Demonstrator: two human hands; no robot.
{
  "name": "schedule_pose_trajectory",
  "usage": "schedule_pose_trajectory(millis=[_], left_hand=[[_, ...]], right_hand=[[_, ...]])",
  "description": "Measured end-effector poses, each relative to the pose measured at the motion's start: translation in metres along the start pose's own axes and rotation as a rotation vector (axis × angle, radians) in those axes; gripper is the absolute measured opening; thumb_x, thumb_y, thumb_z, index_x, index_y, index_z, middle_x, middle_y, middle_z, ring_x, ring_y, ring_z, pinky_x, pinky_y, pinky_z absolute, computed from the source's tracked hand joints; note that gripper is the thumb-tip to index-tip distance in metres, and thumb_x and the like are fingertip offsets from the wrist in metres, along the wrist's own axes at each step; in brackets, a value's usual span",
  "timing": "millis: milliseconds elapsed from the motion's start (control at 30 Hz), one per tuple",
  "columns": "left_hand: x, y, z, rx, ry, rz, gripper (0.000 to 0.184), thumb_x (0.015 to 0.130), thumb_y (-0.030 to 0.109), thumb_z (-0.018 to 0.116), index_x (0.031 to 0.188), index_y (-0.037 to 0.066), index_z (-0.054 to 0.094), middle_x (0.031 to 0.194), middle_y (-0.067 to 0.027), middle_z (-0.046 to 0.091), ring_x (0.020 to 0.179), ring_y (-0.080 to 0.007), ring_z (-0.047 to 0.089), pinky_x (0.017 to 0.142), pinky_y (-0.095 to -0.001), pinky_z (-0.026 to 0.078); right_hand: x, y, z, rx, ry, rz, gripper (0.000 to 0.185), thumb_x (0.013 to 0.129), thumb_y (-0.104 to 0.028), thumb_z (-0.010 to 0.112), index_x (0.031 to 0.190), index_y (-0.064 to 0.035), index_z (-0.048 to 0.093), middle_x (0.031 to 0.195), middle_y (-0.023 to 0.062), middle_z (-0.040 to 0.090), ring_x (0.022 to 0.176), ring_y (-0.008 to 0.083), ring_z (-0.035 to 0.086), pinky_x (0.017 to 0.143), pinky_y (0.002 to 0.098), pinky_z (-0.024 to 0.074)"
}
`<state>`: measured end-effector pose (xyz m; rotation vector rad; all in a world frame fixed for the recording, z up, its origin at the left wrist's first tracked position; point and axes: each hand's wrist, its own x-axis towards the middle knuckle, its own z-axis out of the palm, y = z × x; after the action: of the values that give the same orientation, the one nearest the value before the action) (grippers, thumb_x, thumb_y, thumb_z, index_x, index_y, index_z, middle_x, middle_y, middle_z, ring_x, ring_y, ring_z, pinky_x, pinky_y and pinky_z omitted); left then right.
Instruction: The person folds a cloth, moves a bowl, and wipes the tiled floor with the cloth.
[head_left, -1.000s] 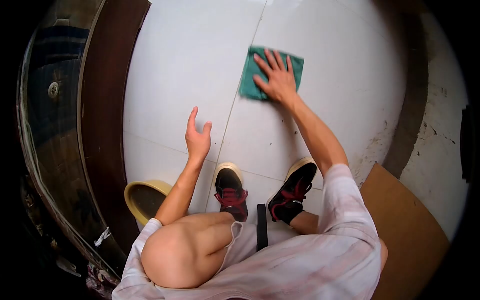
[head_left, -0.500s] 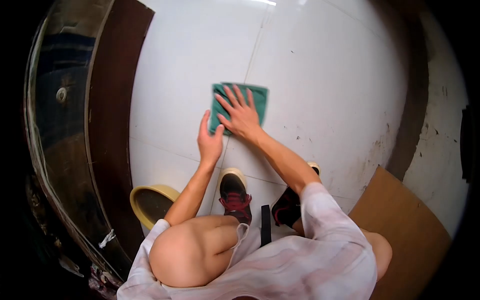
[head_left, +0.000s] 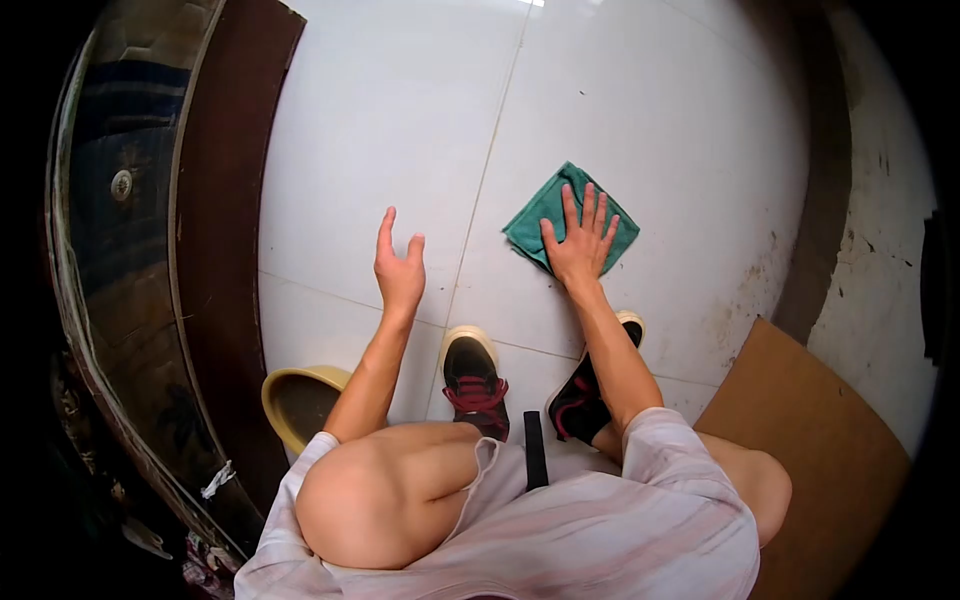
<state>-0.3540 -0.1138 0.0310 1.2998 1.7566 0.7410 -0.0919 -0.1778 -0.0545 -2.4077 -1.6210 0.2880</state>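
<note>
A folded green cloth (head_left: 545, 215) lies turned like a diamond on the white tiled floor (head_left: 390, 120). My right hand (head_left: 581, 240) presses flat on it, fingers spread over the fabric. To the left of the cloth, my left hand (head_left: 401, 270) hovers in the air with thumb and fingers apart, holding nothing. Below my hands are my dark shoes with red laces, the left shoe (head_left: 472, 375) nearer the middle.
A yellow basin (head_left: 275, 410) stands by my left forearm. Along the left runs a dark brown board (head_left: 225, 200) beside a mattress (head_left: 125, 220). A brown panel (head_left: 800, 430) lies at lower right, near a stained wall (head_left: 880, 200).
My right hand has slid the cloth to the right, and the cloth has rotated. The left hand has come away from the cloth's edge, slightly to the left.
</note>
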Motion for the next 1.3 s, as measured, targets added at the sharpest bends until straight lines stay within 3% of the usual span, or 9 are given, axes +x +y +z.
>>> schedule_pose_trajectory(millis=[233, 433, 567, 767, 900, 967, 1033, 1167, 1300], left_hand=[[-0.012, -0.018, -0.028, 0.018, 0.029, -0.028, 0.060, 0.094, 0.013, 0.065, 0.150, 0.000, 0.046, 0.154, -0.0182, 0.049, 0.145, -0.0320, 0.043, 0.120, -0.0398, 0.032], [-0.005, -0.016, -0.015, -0.066, 0.043, -0.019, 0.058, 0.095, 0.010, 0.064, 0.149, 0.000, 0.047, 0.154, -0.0187, 0.048, 0.146, -0.0312, 0.042, 0.120, -0.0390, 0.032], [-0.004, -0.005, -0.001, -0.002, -0.016, 0.073, 0.059, 0.094, 0.010, 0.064, 0.149, 0.000, 0.046, 0.154, -0.0195, 0.048, 0.145, -0.0324, 0.043, 0.120, -0.0394, 0.032], [-0.004, 0.001, 0.006, 0.030, -0.018, 0.059, 0.059, 0.093, 0.011, 0.065, 0.148, -0.001, 0.048, 0.153, -0.0191, 0.050, 0.144, -0.0318, 0.044, 0.119, -0.0390, 0.033], [-0.017, 0.021, 0.027, -0.036, -0.107, 0.126, 0.060, 0.093, 0.012, 0.066, 0.149, 0.001, 0.047, 0.153, -0.0186, 0.050, 0.143, -0.0315, 0.046, 0.118, -0.0381, 0.034], [-0.019, 0.036, 0.037, -0.046, -0.126, 0.134, 0.060, 0.094, 0.013, 0.066, 0.149, 0.001, 0.047, 0.153, -0.0185, 0.050, 0.143, -0.0313, 0.046, 0.118, -0.0378, 0.035], [-0.018, 0.049, 0.049, -0.080, -0.115, 0.041, 0.060, 0.094, 0.014, 0.066, 0.150, 0.001, 0.047, 0.153, -0.0184, 0.051, 0.142, -0.0313, 0.046, 0.117, -0.0376, 0.036], [0.000, 0.028, 0.046, -0.015, -0.124, 0.161, 0.060, 0.094, 0.013, 0.065, 0.149, 0.000, 0.046, 0.153, -0.0182, 0.050, 0.142, -0.0317, 0.047, 0.116, -0.0384, 0.036], [0.002, 0.029, 0.023, 0.046, -0.089, 0.008, 0.060, 0.094, 0.009, 0.063, 0.150, 0.000, 0.045, 0.156, -0.0183, 0.047, 0.147, -0.0313, 0.040, 0.120, -0.0381, 0.030]], right_hand=[[0.117, -0.090, 0.031, 0.052, 0.109, -0.030, 0.069, 0.098, -0.054, 0.045, 0.160, -0.0266, 0.034, 0.169, 0.0112, 0.022, 0.157, 0.0345, 0.012, 0.123, 0.0631, 0.0011], [0.025, -0.162, 0.062, 0.324, -0.039, -0.438, 0.066, 0.095, -0.050, 0.055, 0.155, -0.0279, 0.043, 0.167, 0.0080, 0.030, 0.156, 0.0297, 0.020, 0.125, 0.0590, 0.0052], [0.021, -0.121, 0.043, 0.219, -0.030, -0.375, 0.066, 0.095, -0.056, 0.055, 0.155, -0.0319, 0.043, 0.167, 0.0049, 0.030, 0.155, 0.0269, 0.023, 0.125, 0.0574, 0.0070], [0.002, 0.015, 0.007, 0.004, 0.129, 0.136, 0.073, 0.095, -0.057, 0.055, 0.160, -0.0291, 0.035, 0.170, 0.0086, 0.023, 0.156, 0.0320, 0.019, 0.123, 0.0615, 0.0100], [-0.003, -0.017, 0.014, -0.089, 0.127, 0.242, 0.073, 0.097, -0.056, 0.048, 0.162, -0.0269, 0.029, 0.171, 0.0090, 0.017, 0.158, 0.0327, 0.009, 0.123, 0.0625, 0.0025], [0.011, -0.065, 0.005, 0.067, -0.128, 0.029, 0.074, 0.095, -0.053, 0.051, 0.161, -0.0268, 0.032, 0.171, 0.0066, 0.017, 0.158, 0.0315, 0.008, 0.124, 0.0615, 0.0012], [0.031, -0.101, 0.026, 0.205, -0.052, -0.244, 0.071, 0.095, -0.053, 0.053, 0.160, -0.0291, 0.034, 0.170, 0.0047, 0.023, 0.158, 0.0271, 0.014, 0.126, 0.0567, 0.0034], [0.101, -0.097, 0.040, 0.225, 0.072, -0.274, 0.065, 0.096, -0.052, 0.054, 0.156, -0.0285, 0.043, 0.168, 0.0062, 0.028, 0.156, 0.0286, 0.020, 0.125, 0.0581, 0.0097], [0.078, 0.013, 0.001, -0.007, 0.206, 0.220, 0.064, 0.098, -0.052, 0.051, 0.156, -0.0255, 0.043, 0.167, 0.0103, 0.030, 0.154, 0.0345, 0.023, 0.124, 0.0580, 0.0103]])
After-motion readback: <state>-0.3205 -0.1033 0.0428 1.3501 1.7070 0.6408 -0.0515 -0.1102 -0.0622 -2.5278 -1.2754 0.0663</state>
